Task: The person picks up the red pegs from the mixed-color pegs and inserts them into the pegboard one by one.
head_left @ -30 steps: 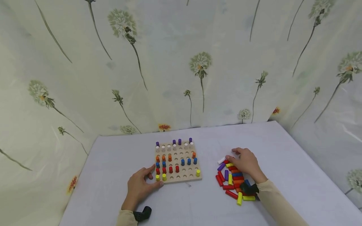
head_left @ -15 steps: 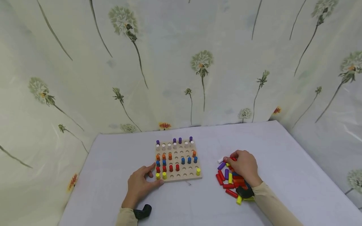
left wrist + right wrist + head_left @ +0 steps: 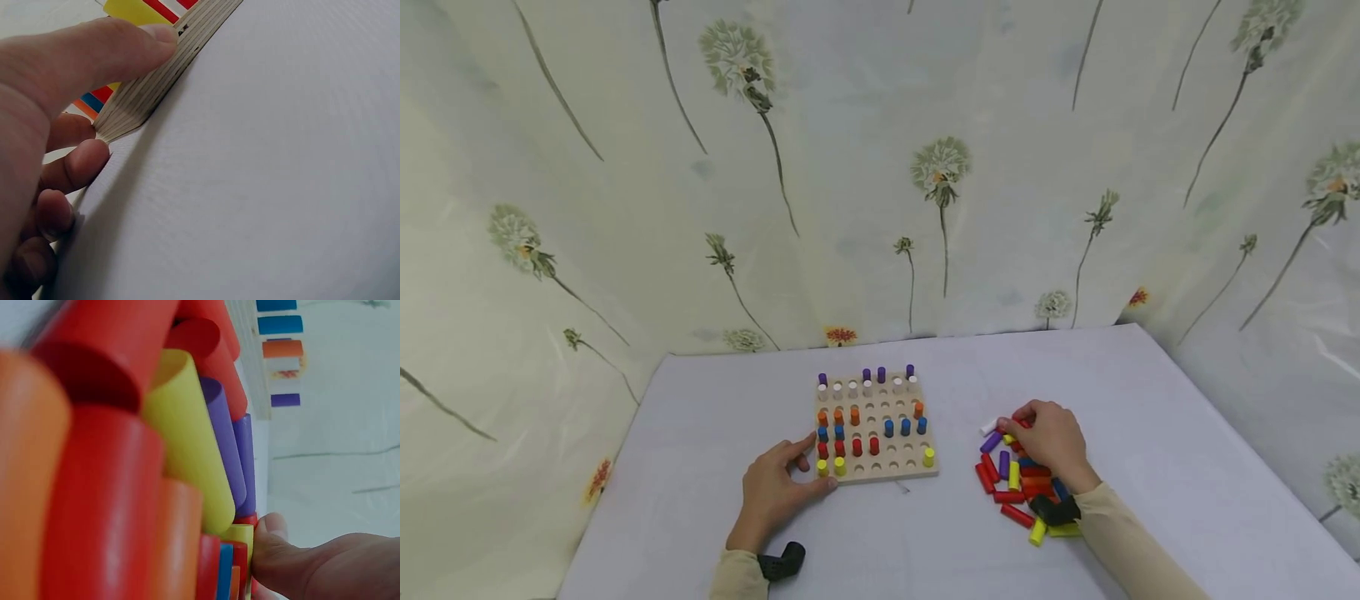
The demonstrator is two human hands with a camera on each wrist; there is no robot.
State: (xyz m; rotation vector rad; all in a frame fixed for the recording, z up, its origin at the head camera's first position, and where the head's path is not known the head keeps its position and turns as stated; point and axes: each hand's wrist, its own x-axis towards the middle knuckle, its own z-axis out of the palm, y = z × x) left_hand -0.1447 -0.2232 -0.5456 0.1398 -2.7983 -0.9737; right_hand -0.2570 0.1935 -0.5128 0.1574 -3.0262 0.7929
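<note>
A wooden pegboard (image 3: 887, 477) stands left of the table's middle, with rows of purple, white, orange, blue, red and yellow pegs upright in some of its holes. My left hand (image 3: 778, 487) holds its front left corner, thumb along the front edge (image 3: 156, 81) and the other fingers at the left side. To the right lies a loose pile of coloured pegs, among them a yellow peg (image 3: 1014, 476) and a purple peg (image 3: 992, 442). At the pile's far end my right hand (image 3: 1052, 437) pinches a red peg (image 3: 1022, 423), partly hidden by the fingers.
The table (image 3: 715, 400) has a white cloth over it. Behind it hangs a curtain (image 3: 850, 250) with dandelion prints. One white peg (image 3: 988, 427) lies at the pile's far left edge. Each wrist wears a black camera mount (image 3: 782, 562).
My right hand has come down onto the far end of the pile, and its thumb and index finger have closed together on a red peg. The left hand stays at the board's corner.
</note>
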